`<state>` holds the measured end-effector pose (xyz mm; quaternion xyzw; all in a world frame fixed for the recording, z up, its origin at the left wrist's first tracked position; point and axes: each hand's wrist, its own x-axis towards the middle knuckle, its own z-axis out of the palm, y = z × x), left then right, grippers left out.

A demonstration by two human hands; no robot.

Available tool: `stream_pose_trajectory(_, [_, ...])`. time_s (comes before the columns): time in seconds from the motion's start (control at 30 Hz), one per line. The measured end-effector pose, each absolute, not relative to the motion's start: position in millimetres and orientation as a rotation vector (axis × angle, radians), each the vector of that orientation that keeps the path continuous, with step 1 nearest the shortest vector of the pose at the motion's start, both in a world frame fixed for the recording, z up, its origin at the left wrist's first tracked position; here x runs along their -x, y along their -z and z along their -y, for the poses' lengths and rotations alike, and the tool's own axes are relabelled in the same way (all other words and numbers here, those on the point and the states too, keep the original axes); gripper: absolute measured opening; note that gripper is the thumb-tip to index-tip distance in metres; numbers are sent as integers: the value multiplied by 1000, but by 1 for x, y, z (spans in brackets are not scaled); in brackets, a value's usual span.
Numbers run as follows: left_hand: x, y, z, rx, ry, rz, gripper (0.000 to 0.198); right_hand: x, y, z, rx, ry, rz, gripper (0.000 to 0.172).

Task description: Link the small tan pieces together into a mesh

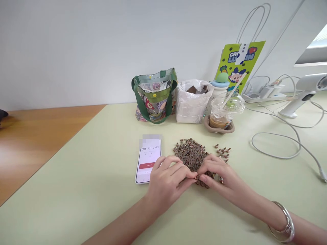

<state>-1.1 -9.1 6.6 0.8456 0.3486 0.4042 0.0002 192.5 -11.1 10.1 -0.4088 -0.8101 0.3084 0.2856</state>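
Observation:
A pile of small coppery-brown, screw-like pieces (191, 153), each with a round head and short shank, lies on the pale green table. My left hand (170, 177) is closed in a pinch at the near edge of the pile, with a tiny piece of the same colour (196, 177) at its thumb and fingertip. Close against it, my right hand (219, 173) has its thumb and fingers drawn together over the pile. What its fingertips hold is too small to make out. Several pieces (224, 151) lie apart in a small group beyond my right hand.
A phone (140, 172) showing a timer lies left of the pile, partly behind my left hand. Behind stand a green-handled bag (155, 102), a white plastic bag (190, 109), an iced drink (219, 119) in a cardboard holder and a green paper bag (240, 64). A white cable (276, 157) curls at right.

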Motion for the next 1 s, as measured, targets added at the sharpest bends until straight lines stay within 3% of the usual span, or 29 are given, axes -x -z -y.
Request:
stream_pose_trajectory(0.3, [1,-5,9,-2669,-1157,-1118,13,-190,-6,13,1160,-763,2111,9])
stream_pose_trajectory(0.8, [1,-4,8,-2606,-1138,-1121,12,-191,1,15,1050,-197,2183,6])
stream_pose_trajectory(1.0, [1,-7,8,-2576,-1145,-1154,10,-195,-2,13,1061,-271,2215,11])
